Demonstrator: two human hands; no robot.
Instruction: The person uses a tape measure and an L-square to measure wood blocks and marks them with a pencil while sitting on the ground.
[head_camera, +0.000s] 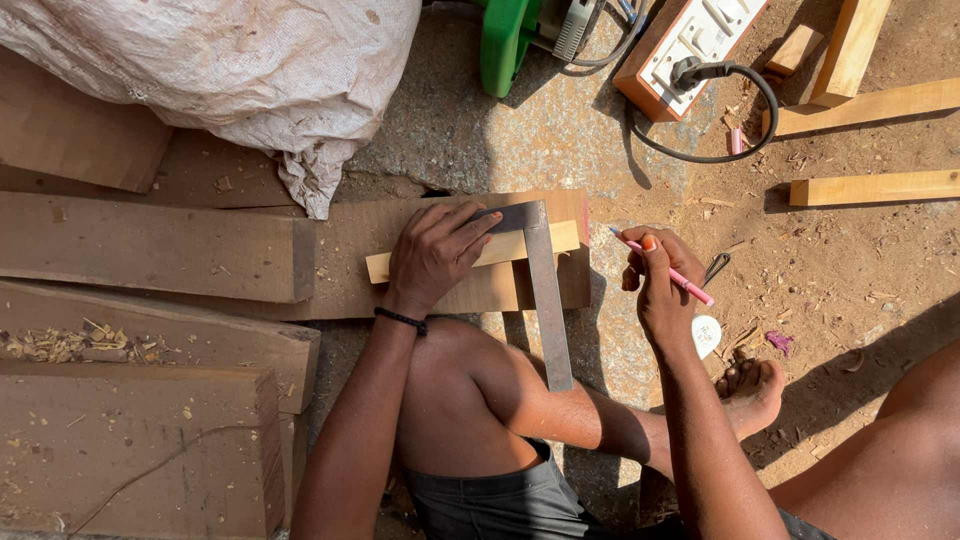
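Note:
My left hand (432, 255) presses down on a metal try square (545, 290) and on a thin pale wooden strip (535, 243) that lies across a brown plank (350, 250). The square's long blade runs down toward my knee. My right hand (655, 275) holds a pink pencil (672, 272) just right of the plank's end, its tip pointing up-left toward the strip's end. A black band sits on my left wrist.
Several thick planks (150, 250) lie stacked at left under a white sack (240, 70). A green power tool (510, 40) and an orange-and-white socket box (690, 45) with black cable sit at top. Pale wooden battens (875, 105) lie at right on sandy ground.

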